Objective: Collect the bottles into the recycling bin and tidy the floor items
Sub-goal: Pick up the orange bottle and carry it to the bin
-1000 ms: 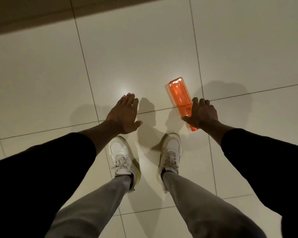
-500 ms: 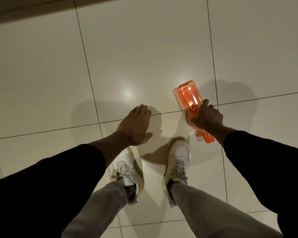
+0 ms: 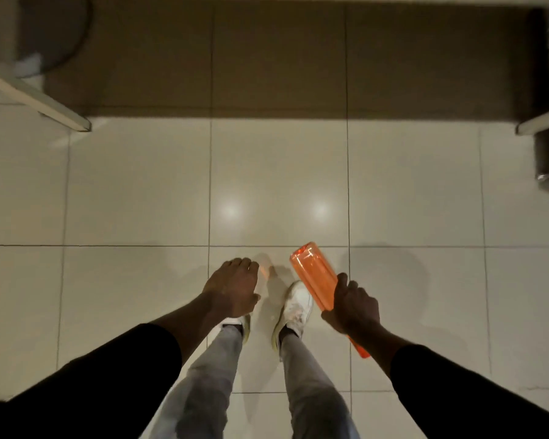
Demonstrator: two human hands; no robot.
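Orange bottle [image 3: 314, 277] now higher in right hand [image 3: 352, 310]

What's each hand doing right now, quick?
Left hand: open, holding nothing.
Right hand: closed around the orange bottle.

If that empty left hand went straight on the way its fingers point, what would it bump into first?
Probably nothing but floor: the left hand points ahead over pale glossy floor tiles, with a dark shaded band of floor beyond them. How high the hand is above the tiles is unclear.
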